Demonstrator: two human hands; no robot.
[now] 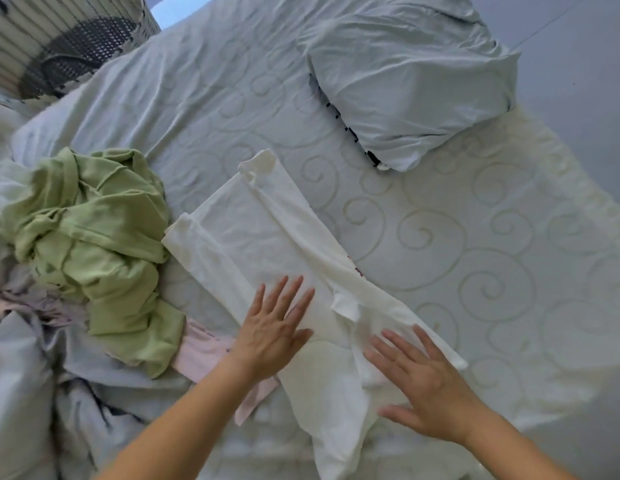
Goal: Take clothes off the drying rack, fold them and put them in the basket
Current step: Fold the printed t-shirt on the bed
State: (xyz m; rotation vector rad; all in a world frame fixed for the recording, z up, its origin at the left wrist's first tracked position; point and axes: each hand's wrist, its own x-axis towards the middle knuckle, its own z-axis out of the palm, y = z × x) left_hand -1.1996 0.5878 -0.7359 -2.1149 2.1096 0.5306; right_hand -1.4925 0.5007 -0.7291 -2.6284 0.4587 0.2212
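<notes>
- Head view: left hand and right hand, fingers straight and spread, press flat on the white garment, apparently smoothing it against the bed for folding.
- Left of the hands: crumpled green garment; basket well beyond.

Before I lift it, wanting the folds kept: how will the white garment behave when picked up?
Probably floppy and light: the white garment lies thin and creased, hugging the bed. Its folded-in edges would likely fall open unless the left hand and right hand support it underneath.
</notes>
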